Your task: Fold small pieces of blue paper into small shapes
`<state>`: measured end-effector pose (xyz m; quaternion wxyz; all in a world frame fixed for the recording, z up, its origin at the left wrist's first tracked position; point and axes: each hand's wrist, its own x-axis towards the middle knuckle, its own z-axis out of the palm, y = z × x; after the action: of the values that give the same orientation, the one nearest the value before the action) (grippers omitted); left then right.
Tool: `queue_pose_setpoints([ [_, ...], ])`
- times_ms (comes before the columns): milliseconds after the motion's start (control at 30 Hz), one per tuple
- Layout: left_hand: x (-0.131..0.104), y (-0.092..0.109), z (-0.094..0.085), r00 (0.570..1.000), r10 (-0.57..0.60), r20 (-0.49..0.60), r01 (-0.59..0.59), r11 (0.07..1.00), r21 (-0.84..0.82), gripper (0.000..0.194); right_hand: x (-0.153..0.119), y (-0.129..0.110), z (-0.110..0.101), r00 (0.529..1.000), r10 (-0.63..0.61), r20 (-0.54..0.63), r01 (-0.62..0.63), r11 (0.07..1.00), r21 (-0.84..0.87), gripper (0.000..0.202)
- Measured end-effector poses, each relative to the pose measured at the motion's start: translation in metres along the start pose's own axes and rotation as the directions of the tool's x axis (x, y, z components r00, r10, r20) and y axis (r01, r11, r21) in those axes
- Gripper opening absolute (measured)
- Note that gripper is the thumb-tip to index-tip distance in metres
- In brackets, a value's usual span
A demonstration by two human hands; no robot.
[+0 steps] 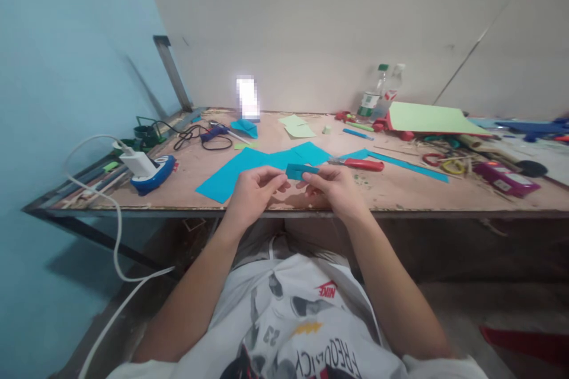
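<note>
Just above the near edge of the wooden tabletop (400,189), a small blue paper piece (294,171) sits between the two hands, in front of the larger blue sheets (235,173). Its right part lies within the fingers of the right hand (341,187), whose thumb presses on the face turned toward the wearer, the other fingers curled behind and below. Its left end is right at the fingertips of the left hand (251,192); the thumb and forefinger there are nearly together, but whether they grip the paper or only meet its edge cannot be told. The piece's long axis runs sideways, from one hand to the other, nearly level, with one end toward each hand and its broad face toward the wearer. Both forearms slant forward and inward from the lower corners, bare below white sleeves, with wrists near the table edge and the backs of the hands largely upward. Beside the right hand lies a red-handled tool (364,164).
</note>
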<state>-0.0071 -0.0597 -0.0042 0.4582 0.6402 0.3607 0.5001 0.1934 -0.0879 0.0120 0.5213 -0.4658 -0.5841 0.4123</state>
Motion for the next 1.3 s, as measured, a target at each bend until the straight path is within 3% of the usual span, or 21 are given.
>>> queue_pose_setpoints([
  [367,-0.0006,0.0038,0.0012,0.998,-0.048,0.028,0.048,0.999,-0.002,0.033,-0.0009,-0.0008,-0.0001,1.000,0.007,0.013,-0.007,1.000,-0.008,0.036],
  [1300,0.0005,0.0040,0.0011,1.000,0.013,0.002,-0.013,1.000,-0.023,0.026,-0.0003,0.0014,0.0005,0.998,-0.044,-0.038,0.043,0.999,-0.030,0.040],
])
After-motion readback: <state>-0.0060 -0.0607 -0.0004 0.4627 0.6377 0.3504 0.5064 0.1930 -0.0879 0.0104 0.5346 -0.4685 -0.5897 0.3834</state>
